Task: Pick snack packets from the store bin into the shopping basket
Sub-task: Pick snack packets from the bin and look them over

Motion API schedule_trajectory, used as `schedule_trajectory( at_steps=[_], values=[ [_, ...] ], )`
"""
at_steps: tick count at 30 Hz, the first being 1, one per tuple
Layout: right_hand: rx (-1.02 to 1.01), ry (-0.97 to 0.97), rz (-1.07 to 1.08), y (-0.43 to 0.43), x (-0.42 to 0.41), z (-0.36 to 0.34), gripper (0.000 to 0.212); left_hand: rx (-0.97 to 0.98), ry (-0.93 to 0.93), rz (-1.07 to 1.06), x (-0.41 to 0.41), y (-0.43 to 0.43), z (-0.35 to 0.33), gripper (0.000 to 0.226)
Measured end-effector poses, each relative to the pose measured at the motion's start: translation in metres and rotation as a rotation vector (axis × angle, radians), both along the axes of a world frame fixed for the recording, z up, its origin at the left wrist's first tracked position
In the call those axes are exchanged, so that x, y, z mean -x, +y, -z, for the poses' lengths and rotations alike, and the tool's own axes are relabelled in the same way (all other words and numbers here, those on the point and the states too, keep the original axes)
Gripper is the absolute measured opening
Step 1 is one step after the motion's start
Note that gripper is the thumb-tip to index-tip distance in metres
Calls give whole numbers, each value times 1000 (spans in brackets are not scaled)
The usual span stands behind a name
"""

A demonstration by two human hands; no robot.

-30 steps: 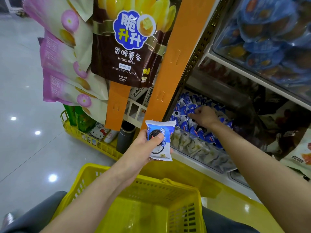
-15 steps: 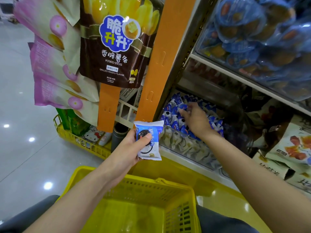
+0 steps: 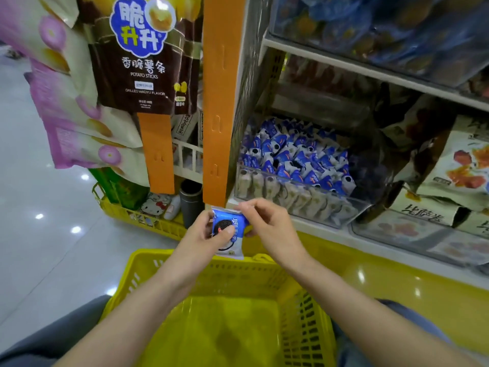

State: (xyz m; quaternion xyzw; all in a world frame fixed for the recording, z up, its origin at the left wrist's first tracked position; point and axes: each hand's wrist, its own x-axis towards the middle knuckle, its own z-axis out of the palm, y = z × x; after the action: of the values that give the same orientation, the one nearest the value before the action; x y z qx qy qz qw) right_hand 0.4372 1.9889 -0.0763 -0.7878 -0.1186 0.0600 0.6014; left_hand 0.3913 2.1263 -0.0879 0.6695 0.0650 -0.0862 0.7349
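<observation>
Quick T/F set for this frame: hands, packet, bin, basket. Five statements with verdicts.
1. The left hand holds a blue-and-white snack packet. True.
2. The snack packet lies in the yellow basket. False: it is held in the air over the basket's far rim.
3. The right hand is reaching into the store bin. False: it is outside the bin, its fingertips pinching the packet's top edge.
4. The store bin holds many blue packets. True.
5. The brown potato sticks bag lies inside the basket. False: it hangs up left of the bin.
</observation>
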Motion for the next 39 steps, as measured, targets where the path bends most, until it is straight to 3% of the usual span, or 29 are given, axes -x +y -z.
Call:
schedule_trajectory(
  at_steps=[4, 8, 11, 16, 19, 24, 27, 31, 34, 37, 39],
  values=[
    [41, 54, 9, -5, -4, 11, 36, -2, 21, 19, 6, -5, 6, 25],
    [91, 56, 0, -8, -7, 18, 37, 17, 76, -14, 5, -9, 10, 21],
    [82, 30, 2, -8, -5, 21, 38, 87, 114, -77, 2, -12, 11, 31],
    [89, 11, -69, -5, 9, 20, 19, 52, 63, -203, 2, -10, 14, 19],
    [179, -79, -86, -5, 16, 16, 7, 7, 47, -214, 3, -9, 16, 21],
    [431, -340, -110, -9, 24, 14, 12, -28, 58, -177, 9, -11, 17, 22],
    [427, -369, -108, -9, 25, 15, 13, 9, 81, -165, 9, -10, 16, 22],
    [273, -168, 10, -6, 22, 18, 11, 23, 145, -124, 9, -8, 15, 34],
    [-42, 132, 143, -5, 14, 15, 18, 54, 127, -124, 12, -8, 16, 40],
    [-307, 362, 164, -9, 10, 10, 12, 156, 36, -235, 12, -8, 16, 26],
    [-298, 428, 106, -10, 12, 9, 9, 155, 0, -289, 12, -5, 14, 18]
  ],
)
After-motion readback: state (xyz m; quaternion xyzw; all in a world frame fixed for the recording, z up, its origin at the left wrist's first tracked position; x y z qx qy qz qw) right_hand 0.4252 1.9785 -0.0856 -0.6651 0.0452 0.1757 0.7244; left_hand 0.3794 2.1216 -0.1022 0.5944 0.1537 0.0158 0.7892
